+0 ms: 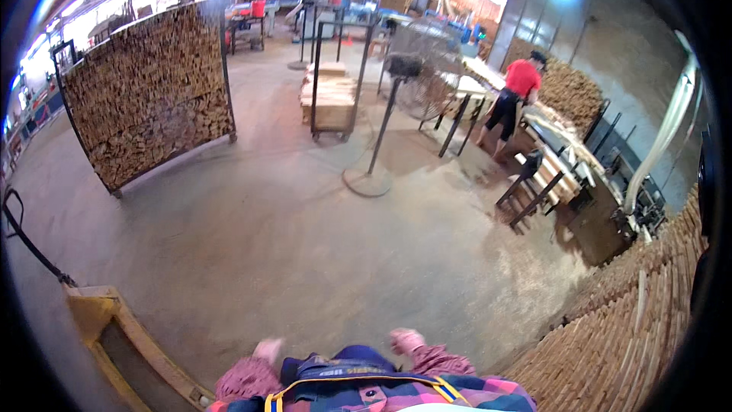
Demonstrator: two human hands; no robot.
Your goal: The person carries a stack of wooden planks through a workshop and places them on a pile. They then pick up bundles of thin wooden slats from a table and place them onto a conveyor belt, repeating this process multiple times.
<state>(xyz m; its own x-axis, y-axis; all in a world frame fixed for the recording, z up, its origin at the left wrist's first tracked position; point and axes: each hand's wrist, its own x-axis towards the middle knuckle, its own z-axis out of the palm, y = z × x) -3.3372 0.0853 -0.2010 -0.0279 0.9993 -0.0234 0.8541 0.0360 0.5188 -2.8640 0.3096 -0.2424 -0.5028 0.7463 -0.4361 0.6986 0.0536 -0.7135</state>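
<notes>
The concrete floor [267, 259] fills the middle of the frame. At lower right rises a stack of wooden strips [618, 328], nearest the right hand; at upper left stands a wheeled rack of cut wood [152, 91]. A yellow pallet jack [91, 313], nearest the left hand, occupies the lower left. A red-shirted co-worker [522, 80] bends at upper right, beyond a pedestal fan [427, 76]. Small lettering marks dark cloth [354, 371] at bottom centre. The right hand [406, 340] and left hand [268, 349] are blurred; I cannot tell either grip.
</notes>
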